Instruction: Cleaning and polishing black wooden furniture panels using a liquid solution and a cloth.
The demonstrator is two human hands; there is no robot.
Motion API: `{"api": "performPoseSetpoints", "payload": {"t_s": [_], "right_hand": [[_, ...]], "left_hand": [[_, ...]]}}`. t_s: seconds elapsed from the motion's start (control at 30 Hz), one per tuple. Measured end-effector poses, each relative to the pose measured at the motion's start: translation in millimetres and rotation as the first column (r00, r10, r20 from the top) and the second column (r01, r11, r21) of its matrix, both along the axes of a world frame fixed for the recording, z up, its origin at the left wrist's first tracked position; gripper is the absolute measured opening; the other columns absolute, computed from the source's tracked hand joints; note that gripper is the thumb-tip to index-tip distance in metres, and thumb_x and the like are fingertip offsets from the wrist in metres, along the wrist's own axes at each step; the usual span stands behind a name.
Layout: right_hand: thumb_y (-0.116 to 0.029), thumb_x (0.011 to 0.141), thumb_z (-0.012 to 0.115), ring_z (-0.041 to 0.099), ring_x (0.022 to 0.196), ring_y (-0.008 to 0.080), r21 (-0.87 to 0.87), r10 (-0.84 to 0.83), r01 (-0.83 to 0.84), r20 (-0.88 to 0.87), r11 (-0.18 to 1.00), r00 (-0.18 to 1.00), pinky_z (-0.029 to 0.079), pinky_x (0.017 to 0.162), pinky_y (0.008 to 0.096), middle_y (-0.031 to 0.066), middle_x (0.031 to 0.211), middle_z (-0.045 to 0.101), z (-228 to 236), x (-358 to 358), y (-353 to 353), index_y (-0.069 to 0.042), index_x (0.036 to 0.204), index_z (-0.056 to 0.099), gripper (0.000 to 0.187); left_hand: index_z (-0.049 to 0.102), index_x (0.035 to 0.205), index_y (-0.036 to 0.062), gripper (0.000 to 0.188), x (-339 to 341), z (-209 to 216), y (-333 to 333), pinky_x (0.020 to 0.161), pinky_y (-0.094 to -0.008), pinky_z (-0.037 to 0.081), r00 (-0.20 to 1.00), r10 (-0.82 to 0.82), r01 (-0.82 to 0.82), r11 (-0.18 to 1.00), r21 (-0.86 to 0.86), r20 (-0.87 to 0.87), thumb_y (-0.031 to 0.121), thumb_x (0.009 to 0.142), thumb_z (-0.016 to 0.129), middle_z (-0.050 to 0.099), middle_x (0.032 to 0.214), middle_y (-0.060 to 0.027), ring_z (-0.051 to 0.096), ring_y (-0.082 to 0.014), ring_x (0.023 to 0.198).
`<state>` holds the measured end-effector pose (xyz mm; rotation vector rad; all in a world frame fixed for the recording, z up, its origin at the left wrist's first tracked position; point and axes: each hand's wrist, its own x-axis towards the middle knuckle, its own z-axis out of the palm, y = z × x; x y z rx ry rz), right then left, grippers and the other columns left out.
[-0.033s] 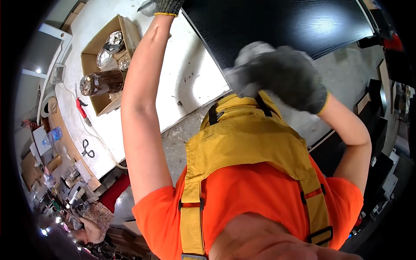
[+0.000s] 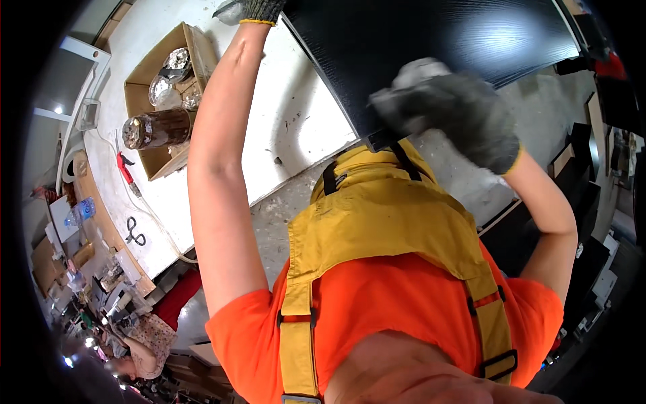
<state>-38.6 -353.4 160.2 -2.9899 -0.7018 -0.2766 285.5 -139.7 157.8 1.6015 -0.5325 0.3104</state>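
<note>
A black panel (image 2: 404, 47) with a fine wood-grain sheen lies on the white worktable (image 2: 296, 141), its near corner jutting past the table edge toward my apron. My right hand (image 2: 457, 111), in a grey work glove, is over the panel's near right edge. Its fingers look curled in, and a pale grey patch shows at them; motion blur hides whether that is a cloth or the glove. At the top edge of the picture, beside the panel's left side, my left hand (image 2: 259, 10) wears a dark glove with a yellow cuff; its fingers are mostly cut off.
An open cardboard box (image 2: 138, 94) left of my arm holds a brown jar (image 2: 158, 128) and foil-like pieces. Red-handled snips (image 2: 126, 168), black scissors (image 2: 134, 231) and a pale hose (image 2: 145, 202) lie nearby. A co-worker (image 2: 148, 343) is at lower left.
My right hand has moved a little to the right, uncovering the panel's near corner. My left hand has stayed at the top edge.
</note>
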Motion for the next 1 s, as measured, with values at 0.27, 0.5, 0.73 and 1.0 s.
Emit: {"api": "performPoseSetpoints", "payload": {"t_s": [0.27,0.5,0.73,1.0], "right_hand": [[-0.010,0.096,0.060,0.054,0.122,0.0273,0.033,-0.265,0.263,0.167,0.964,0.950,0.045,0.104,0.0373,0.0112,0.129,0.061,29.5,-0.8,-53.8,-0.011,0.133,0.061,0.037],[-0.031,0.101,0.047,0.054,0.126,0.0242,0.039,0.194,-0.198,0.080,0.980,0.978,0.043,0.108,0.0445,0.0106,0.142,0.055,-10.5,10.0,67.4,-0.010,0.139,0.054,0.043],[-0.024,0.102,0.051,0.060,0.117,0.0213,0.179,-0.385,0.356,0.168,0.917,0.907,0.049,0.101,0.0361,0.0081,0.126,0.064,32.5,1.0,-81.2,-0.017,0.133,0.060,0.033],[-0.026,0.098,0.057,0.060,0.111,0.0217,0.077,-0.331,0.321,0.209,0.944,0.920,0.047,0.102,0.0354,0.0071,0.122,0.063,16.3,-0.3,-82.7,-0.015,0.129,0.062,0.033]], "left_hand": [[0.057,0.130,-0.0007,0.061,-2.1,-5.3,0.2,0.091,-0.0336,0.051,0.999,-0.036,0.038,0.997,-0.072,0.022,0.023,0.080,0.083,0.066,0.117,-0.0101,0.063,-0.0216,0.105],[0.069,0.113,0.0020,0.051,-0.2,1.5,10.4,0.090,-0.0374,0.052,0.995,-0.026,0.022,0.998,0.052,0.094,0.028,0.074,0.088,0.071,0.107,-0.0116,0.066,-0.0239,0.095],[0.066,0.117,-0.0016,0.047,-1.9,-3.5,7.6,0.094,-0.0366,0.051,0.997,-0.072,0.072,0.995,-0.068,0.006,0.016,0.077,0.085,0.070,0.114,-0.0124,0.065,-0.0230,0.102],[0.065,0.119,-0.0025,0.047,-8.0,1.3,6.1,0.098,-0.0371,0.049,0.997,-0.081,0.080,0.995,-0.052,0.000,0.015,0.079,0.083,0.068,0.117,-0.0131,0.064,-0.0238,0.105]]}}
